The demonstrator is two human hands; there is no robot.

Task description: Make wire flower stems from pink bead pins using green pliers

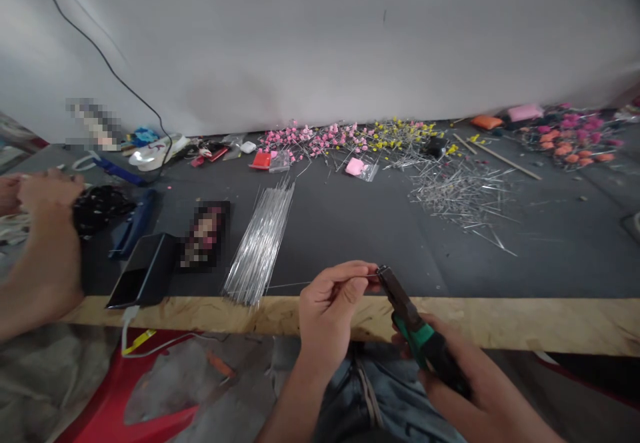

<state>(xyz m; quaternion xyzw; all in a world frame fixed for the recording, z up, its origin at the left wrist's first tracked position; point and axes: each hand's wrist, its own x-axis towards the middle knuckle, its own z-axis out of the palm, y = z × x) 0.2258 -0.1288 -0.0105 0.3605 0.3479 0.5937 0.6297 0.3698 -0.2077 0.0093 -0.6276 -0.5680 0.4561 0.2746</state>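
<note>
Near the table's front edge, my left hand pinches a thin metal wire that sticks out to the left. Its other end meets the jaw tips of a pair of pliers with green and black handles. My right hand is wrapped round those handles. To the left of my hands lies a bundle of straight silvery wires. A loose heap of shorter wire pieces is spread farther back on the right.
Along the wall lie pink-tipped wires, yellow-tipped wires and orange and purple ones. A pink clay packet sits mid-table. Leftward are a power bank, a blue stapler-like tool and another person's hand.
</note>
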